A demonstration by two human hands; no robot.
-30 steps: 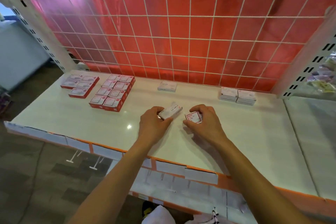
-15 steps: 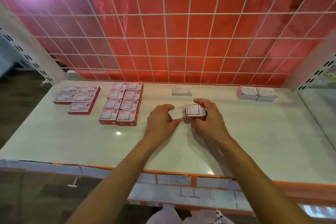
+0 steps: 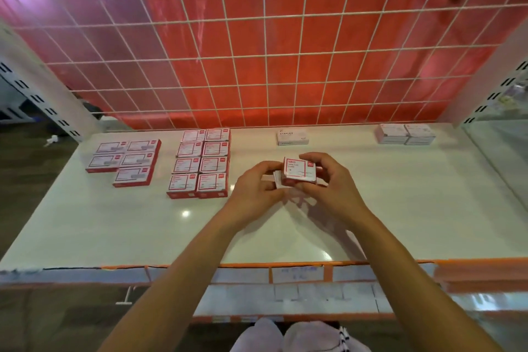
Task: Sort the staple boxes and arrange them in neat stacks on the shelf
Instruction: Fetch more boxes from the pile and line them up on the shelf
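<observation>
**A:** Where's the box just now?

**B:** Above the middle of the shelf (image 3: 114, 223) — the right hand (image 3: 334, 188) pinches a red-and-white staple box (image 3: 300, 173), fingers curled round its far edge. The left hand (image 3: 254, 194) holds a paler box (image 3: 276, 180), mostly hidden behind the first.

**A:** How will it handle?

**B:** Stiff card, small, probably dense for its size and a little slick. I'd take it by the long sides and keep it flat — my guess is it belongs on the red block (image 3: 200, 163) to the left, edges squared so nothing slides.
</observation>
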